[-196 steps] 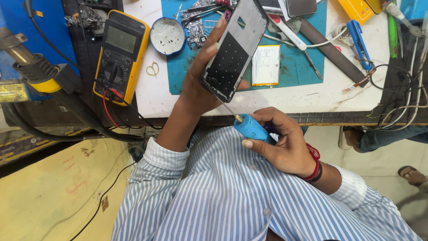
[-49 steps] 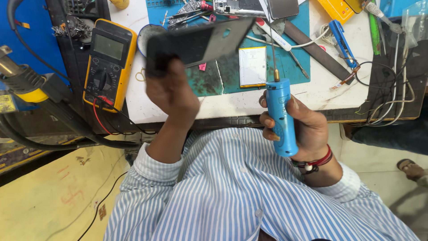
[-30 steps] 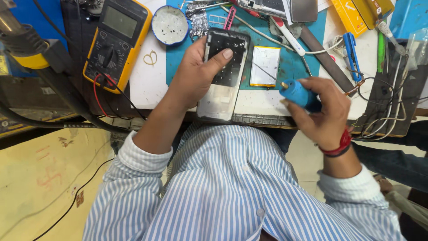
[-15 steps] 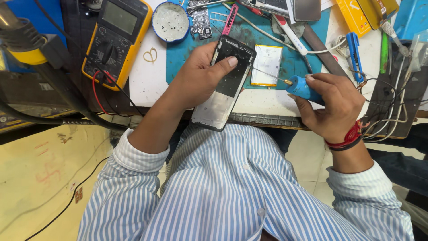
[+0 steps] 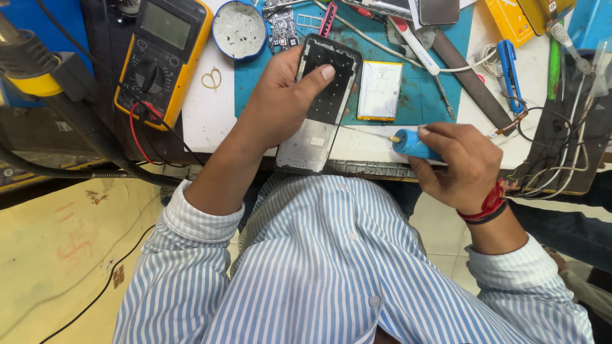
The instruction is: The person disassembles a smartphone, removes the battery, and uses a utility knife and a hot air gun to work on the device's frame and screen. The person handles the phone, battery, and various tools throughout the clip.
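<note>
**Workbench and Surroundings**

The workbench (image 5: 210, 121) has a white top with a worn front edge. A teal mat (image 5: 440, 95) covers its middle section. A dark panel (image 5: 102, 76) adjoins the white top on the left, next to a blue surface (image 5: 57, 25). The floor (image 5: 57, 255) to the left is pale yellow, stained with faint red marks; a thin black cable (image 5: 95, 299) runs across it. To the right, the floor is light tile (image 5: 446, 255). Lighting is even and bright.

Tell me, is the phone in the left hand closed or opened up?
Opened up. The phone frame under the left hand shows its bare inside, and a battery lies apart on the mat.
</note>
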Action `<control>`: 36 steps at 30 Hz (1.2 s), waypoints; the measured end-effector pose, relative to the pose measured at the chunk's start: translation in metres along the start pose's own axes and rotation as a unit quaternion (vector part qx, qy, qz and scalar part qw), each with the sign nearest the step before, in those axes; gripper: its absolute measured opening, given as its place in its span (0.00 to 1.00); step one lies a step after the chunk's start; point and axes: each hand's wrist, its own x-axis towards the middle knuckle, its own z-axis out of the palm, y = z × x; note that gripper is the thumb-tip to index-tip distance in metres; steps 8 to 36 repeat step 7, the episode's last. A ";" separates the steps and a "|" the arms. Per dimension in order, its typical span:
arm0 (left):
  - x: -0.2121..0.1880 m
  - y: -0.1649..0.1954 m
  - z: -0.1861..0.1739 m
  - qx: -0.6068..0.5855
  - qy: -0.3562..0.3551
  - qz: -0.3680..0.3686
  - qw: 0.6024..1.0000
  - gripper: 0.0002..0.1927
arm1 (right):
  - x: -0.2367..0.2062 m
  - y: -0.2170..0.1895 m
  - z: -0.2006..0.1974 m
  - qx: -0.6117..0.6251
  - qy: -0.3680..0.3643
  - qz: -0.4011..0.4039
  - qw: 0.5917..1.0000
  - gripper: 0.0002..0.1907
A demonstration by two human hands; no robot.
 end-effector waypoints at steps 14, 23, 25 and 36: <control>0.004 -0.001 -0.007 0.010 0.036 0.020 0.999 0.10 | -0.005 -0.010 0.006 -0.001 -0.021 -0.010 1.000 0.20; 0.004 -0.001 -0.007 0.010 0.036 0.020 0.999 0.10 | -0.005 -0.010 0.006 -0.001 -0.021 -0.010 1.000 0.20; 0.004 -0.001 -0.007 0.010 0.036 0.020 0.999 0.10 | -0.005 -0.010 0.006 -0.001 -0.021 -0.010 1.000 0.20; 0.004 -0.001 -0.007 0.010 0.036 0.020 0.999 0.10 | -0.005 -0.010 0.006 -0.001 -0.021 -0.010 1.000 0.20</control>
